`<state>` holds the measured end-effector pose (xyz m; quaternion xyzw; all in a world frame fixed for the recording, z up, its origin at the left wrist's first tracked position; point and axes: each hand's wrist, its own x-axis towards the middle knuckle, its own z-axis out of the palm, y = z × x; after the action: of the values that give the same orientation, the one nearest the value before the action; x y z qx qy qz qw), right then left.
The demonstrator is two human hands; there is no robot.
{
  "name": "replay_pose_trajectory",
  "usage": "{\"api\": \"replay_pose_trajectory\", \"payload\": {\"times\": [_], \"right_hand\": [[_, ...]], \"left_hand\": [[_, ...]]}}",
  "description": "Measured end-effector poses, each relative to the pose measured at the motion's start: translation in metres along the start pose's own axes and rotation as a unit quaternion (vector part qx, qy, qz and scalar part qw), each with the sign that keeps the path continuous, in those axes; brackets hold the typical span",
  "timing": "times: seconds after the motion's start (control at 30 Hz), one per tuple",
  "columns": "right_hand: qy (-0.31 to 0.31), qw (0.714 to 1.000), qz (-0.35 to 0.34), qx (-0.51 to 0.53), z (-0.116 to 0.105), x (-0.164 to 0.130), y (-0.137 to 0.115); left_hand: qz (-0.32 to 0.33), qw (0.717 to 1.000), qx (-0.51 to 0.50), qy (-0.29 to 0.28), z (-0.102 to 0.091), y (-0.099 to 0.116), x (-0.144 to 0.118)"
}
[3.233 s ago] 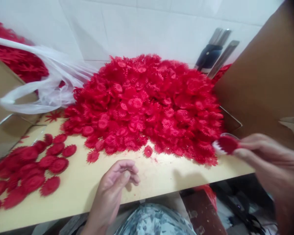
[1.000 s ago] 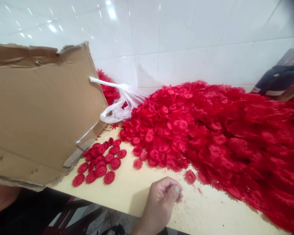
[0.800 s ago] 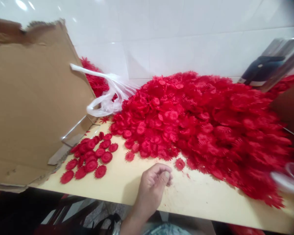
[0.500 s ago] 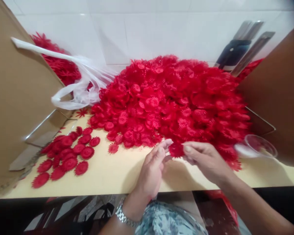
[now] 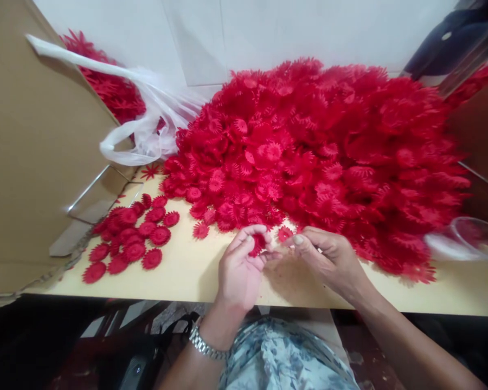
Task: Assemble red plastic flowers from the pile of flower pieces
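Note:
A big heap of red plastic flower pieces [image 5: 321,157] covers the back of the pale table [image 5: 187,273]. My left hand [image 5: 242,268] is curled around one red flower piece [image 5: 257,244] just in front of the heap. My right hand [image 5: 329,260] is beside it, its fingertips pinched close to a second red piece [image 5: 285,233] at the heap's front edge; whether it grips that piece I cannot tell. A steel watch [image 5: 205,344] is on my left wrist.
A group of flat red discs [image 5: 130,241] lies at the left of the table. A cardboard flap [image 5: 32,141] stands left, another at the right edge. A white plastic bag [image 5: 146,124] holds more red pieces. A clear plastic cup [image 5: 474,241] lies at right.
The view swung back to the middle of the table. My right hand came in from the right, and both hands met at the heap's front edge; my left hand now holds a red piece.

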<state>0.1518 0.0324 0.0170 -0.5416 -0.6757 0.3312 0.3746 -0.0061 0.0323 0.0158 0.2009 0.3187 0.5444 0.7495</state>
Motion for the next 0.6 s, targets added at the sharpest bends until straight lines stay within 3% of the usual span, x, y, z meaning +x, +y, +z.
{"api": "replay_pose_trajectory", "payload": {"times": [0.17, 0.4, 0.5, 0.6], "right_hand": [[-0.018, 0.997, -0.049, -0.060, 0.001, -0.005, 0.003], [0.010, 0.995, -0.089, -0.032, 0.005, -0.002, -0.004], [0.065, 0.993, -0.083, 0.043, 0.013, 0.013, -0.015], [0.095, 0.984, -0.084, 0.126, 0.028, 0.033, -0.027]], "left_hand": [[0.039, 0.994, 0.044, 0.090, 0.003, 0.000, 0.002], [0.062, 0.985, 0.103, 0.123, -0.003, -0.004, 0.007], [0.084, 0.978, 0.161, 0.103, 0.002, -0.012, 0.007], [0.121, 0.980, 0.145, 0.064, 0.016, -0.023, 0.008]]}}
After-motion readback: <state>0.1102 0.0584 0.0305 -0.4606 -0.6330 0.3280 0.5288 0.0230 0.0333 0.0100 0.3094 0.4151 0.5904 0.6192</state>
